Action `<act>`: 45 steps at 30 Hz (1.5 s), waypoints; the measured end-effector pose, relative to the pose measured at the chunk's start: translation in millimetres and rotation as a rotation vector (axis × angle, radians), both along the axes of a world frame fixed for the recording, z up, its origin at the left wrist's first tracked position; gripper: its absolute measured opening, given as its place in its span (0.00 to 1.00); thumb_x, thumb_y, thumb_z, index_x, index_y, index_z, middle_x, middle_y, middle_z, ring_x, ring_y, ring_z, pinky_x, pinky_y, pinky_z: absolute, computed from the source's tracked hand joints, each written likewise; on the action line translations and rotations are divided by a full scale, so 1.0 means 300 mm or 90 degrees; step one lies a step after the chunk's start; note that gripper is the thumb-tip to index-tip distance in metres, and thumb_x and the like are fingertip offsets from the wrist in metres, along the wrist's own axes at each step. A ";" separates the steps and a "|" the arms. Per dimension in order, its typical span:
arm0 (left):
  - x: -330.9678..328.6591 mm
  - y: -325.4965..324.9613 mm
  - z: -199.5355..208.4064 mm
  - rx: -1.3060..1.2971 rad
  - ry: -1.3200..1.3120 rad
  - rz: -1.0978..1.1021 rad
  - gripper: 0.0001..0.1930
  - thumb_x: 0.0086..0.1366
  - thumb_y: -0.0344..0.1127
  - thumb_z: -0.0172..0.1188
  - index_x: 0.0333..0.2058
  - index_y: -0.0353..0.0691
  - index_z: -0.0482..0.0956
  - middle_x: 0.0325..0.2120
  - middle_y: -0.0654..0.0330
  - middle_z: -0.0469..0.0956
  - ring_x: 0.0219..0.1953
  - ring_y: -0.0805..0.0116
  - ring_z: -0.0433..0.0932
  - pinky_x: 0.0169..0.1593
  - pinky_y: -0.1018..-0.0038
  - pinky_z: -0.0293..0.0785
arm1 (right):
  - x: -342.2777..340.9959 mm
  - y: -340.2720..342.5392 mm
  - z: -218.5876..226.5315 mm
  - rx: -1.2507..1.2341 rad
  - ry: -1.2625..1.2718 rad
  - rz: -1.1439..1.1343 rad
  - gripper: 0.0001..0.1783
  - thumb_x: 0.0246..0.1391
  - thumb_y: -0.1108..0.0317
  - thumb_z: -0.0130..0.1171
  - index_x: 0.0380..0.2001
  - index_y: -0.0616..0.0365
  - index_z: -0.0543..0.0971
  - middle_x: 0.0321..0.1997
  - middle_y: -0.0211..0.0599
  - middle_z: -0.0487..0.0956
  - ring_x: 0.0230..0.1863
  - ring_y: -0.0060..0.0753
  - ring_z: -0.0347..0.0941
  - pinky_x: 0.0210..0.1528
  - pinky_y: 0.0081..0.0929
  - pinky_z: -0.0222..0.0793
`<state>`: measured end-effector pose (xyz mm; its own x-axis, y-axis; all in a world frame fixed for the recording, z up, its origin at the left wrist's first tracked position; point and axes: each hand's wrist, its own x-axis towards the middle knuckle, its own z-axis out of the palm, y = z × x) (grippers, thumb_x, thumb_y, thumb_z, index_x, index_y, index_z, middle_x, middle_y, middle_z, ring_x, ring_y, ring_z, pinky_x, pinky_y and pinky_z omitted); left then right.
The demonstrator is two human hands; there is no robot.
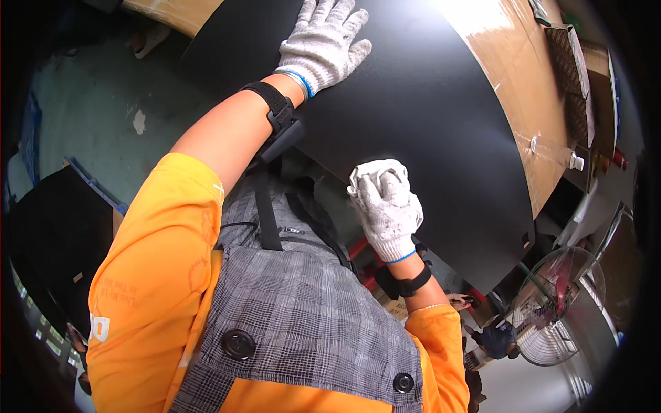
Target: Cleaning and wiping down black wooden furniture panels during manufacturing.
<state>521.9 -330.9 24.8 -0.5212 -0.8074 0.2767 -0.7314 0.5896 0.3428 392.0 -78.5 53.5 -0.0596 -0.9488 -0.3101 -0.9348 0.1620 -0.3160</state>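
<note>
A large, smooth black panel (441,117) stretches out in front of me. My left hand (323,45), in a grey-white knit glove, rests flat on its upper left part with the fingers apart and nothing in them. Close to the panel's near edge, my right hand (392,213), gloved the same way, is closed on a bunched white cloth (379,167). The cloth sits at the panel's edge; whether it presses on the surface I cannot tell. Dark straps with small devices circle both my wrists.
Brown cardboard (509,89) lies beneath the panel and shows along its right side. A clear plastic bottle (558,151) lies on it. A large fan (558,306) stands at lower right, near another person (497,339). Black panels (58,227) stand at left above a green floor (103,124).
</note>
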 end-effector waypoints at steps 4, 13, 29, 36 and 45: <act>0.020 -0.001 -0.004 -0.017 -0.010 0.008 0.23 0.59 0.46 0.54 0.50 0.38 0.72 0.52 0.47 0.68 0.55 0.46 0.65 0.61 0.51 0.55 | -0.099 0.100 0.000 -0.032 0.006 0.021 0.16 0.44 0.62 0.64 0.39 0.48 0.79 0.37 0.39 0.74 0.37 0.43 0.74 0.33 0.37 0.70; 0.007 0.001 0.002 -0.005 -0.027 0.005 0.24 0.60 0.46 0.54 0.50 0.38 0.72 0.52 0.46 0.68 0.56 0.44 0.64 0.62 0.50 0.55 | -0.143 0.070 0.026 -0.120 0.129 0.063 0.25 0.32 0.64 0.67 0.41 0.49 0.78 0.37 0.45 0.71 0.38 0.50 0.72 0.34 0.43 0.71; 0.003 -0.003 -0.008 -0.041 -0.058 0.013 0.24 0.59 0.47 0.54 0.50 0.38 0.72 0.51 0.47 0.68 0.54 0.47 0.65 0.61 0.51 0.56 | -0.324 0.127 0.040 -0.061 0.089 0.054 0.24 0.35 0.62 0.66 0.42 0.44 0.80 0.38 0.40 0.75 0.39 0.47 0.74 0.32 0.39 0.72; -0.005 0.000 0.014 0.012 -0.069 0.001 0.24 0.60 0.47 0.53 0.51 0.38 0.71 0.54 0.47 0.67 0.56 0.46 0.64 0.62 0.50 0.54 | -0.269 0.021 0.048 -0.095 0.133 0.086 0.21 0.37 0.61 0.64 0.41 0.44 0.80 0.38 0.37 0.74 0.33 0.44 0.73 0.32 0.37 0.70; -0.001 0.001 -0.018 -0.011 -0.061 0.003 0.25 0.61 0.48 0.52 0.53 0.38 0.71 0.55 0.46 0.67 0.58 0.45 0.63 0.63 0.50 0.52 | -0.076 0.072 0.047 -0.043 0.010 -0.161 0.12 0.45 0.56 0.65 0.31 0.49 0.79 0.31 0.36 0.76 0.35 0.43 0.72 0.34 0.39 0.65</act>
<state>521.7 -330.6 19.5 -0.5428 -0.8049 0.2397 -0.7627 0.5919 0.2605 369.1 -56.9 67.5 -0.3014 -0.9217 -0.2442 -0.8726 0.3699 -0.3191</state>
